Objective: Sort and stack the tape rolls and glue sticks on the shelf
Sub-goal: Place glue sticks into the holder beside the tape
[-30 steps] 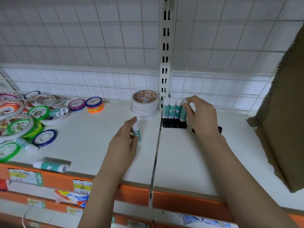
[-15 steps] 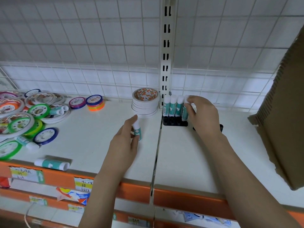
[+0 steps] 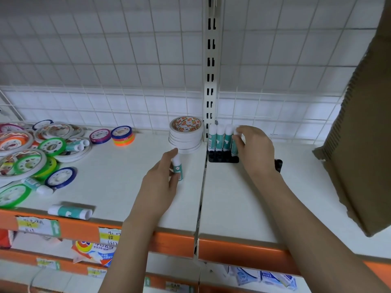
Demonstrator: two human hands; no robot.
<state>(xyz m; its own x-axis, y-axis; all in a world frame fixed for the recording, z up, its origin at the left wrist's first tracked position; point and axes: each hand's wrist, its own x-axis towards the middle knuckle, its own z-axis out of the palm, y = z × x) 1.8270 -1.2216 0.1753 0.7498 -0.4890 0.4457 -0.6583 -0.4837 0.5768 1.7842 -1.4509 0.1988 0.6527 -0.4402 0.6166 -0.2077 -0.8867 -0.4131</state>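
- Head view: the left hand (image 3: 157,182), at frame centre, grips a small glue stick (image 3: 177,167) upright above the shelf (image 3: 118,176).
- The right hand (image 3: 255,150) pinches the last stick in the row of glue sticks (image 3: 221,137) standing on a black holder (image 3: 222,159), beside the tape stack (image 3: 185,132).
- Loose tape rolls (image 3: 31,153) lie at left.

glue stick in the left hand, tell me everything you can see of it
The glue stick is a small cylinder with a white cap on top and a teal label bearing a small round mark; it looks like plastic. It stands roughly upright, cap up, over the white shelf, just in front of the stack of white tape rolls. The left hand pinches it between thumb and fingers. Whether its base touches the shelf cannot be told.
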